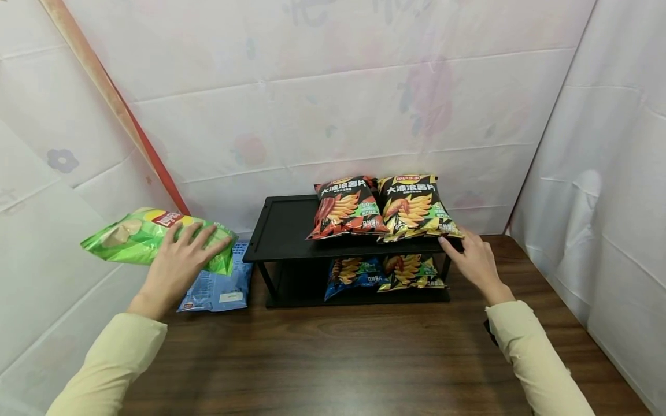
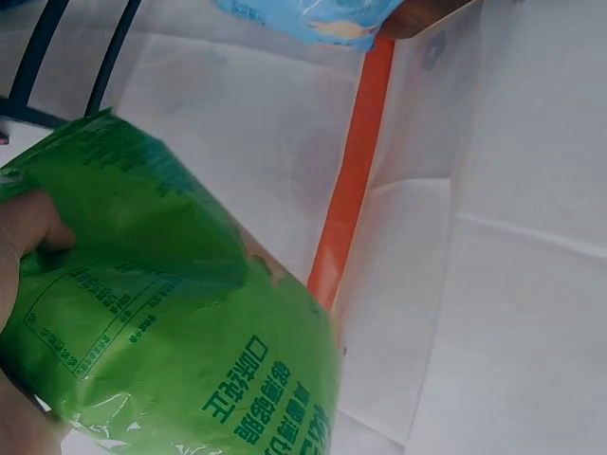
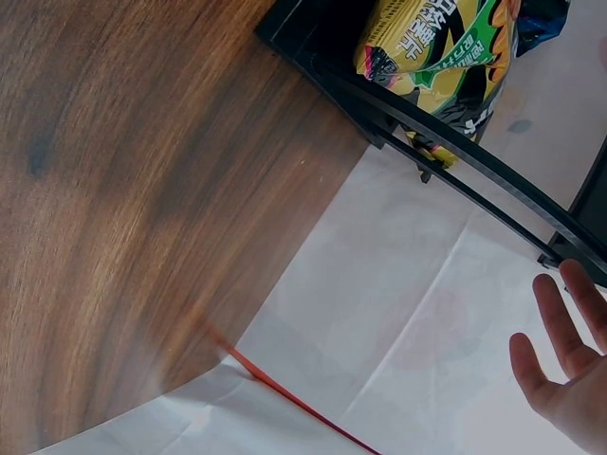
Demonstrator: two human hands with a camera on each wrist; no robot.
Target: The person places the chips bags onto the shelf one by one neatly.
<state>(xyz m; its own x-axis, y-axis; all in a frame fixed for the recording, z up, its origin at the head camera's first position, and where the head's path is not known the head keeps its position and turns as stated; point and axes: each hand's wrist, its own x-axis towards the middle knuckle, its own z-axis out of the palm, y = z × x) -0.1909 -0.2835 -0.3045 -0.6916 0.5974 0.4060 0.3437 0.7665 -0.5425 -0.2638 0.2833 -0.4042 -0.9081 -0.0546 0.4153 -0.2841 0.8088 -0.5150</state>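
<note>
My left hand [image 1: 177, 263] grips a green bag of potato chips [image 1: 132, 240], raised at the left. The left wrist view shows the thumb pressing into the back of that bag [image 2: 190, 313]. At the right front corner of a black two-tier rack [image 1: 283, 228], my right hand [image 1: 477, 263] has its fingers extended beside a yellow-and-black chip bag [image 1: 413, 208]; whether they touch it cannot be told. Next to this bag on the upper tier leans a red-and-black chip bag [image 1: 346, 211]. In the right wrist view, the fingers [image 3: 555, 327] look spread beside the rack.
On the lower tier lie a dark blue chip bag [image 1: 356, 273] and another yellow-and-black one [image 1: 413, 271]. A light blue bag [image 1: 215, 289] rests on the wooden table [image 1: 333, 358], left of the rack. White cloth [image 1: 333, 115] hangs behind and at both sides.
</note>
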